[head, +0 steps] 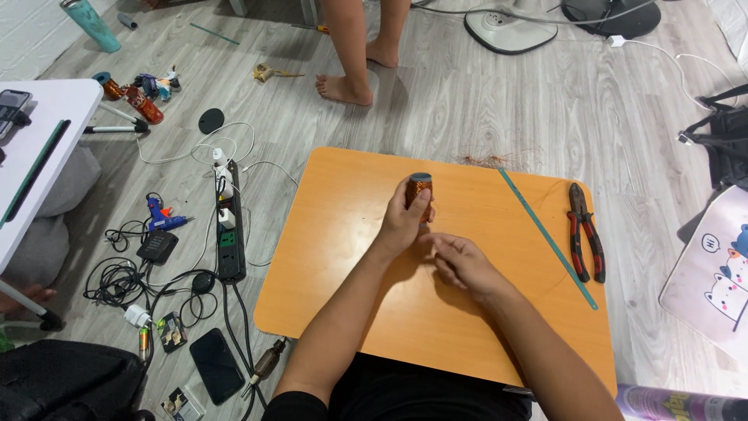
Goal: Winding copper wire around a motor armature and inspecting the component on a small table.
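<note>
My left hand (403,222) is wrapped around an upright spool of copper wire (419,188) with a dark cap, standing on the orange board (327,257). My right hand (461,262) rests just right of it, fingers pinched together, apparently on a thin strand of wire that is too fine to make out. Red-and-black pliers (586,231) lie at the board's right side. A long green ruler (549,240) lies diagonally between my right hand and the pliers.
Another person's bare legs (354,54) stand beyond the board. A power strip (227,226), cables, a blue glue gun (162,214) and a phone (216,364) lie on the floor at left. A white table (47,117) is far left; loose copper wire (499,160) sits at the board's far edge.
</note>
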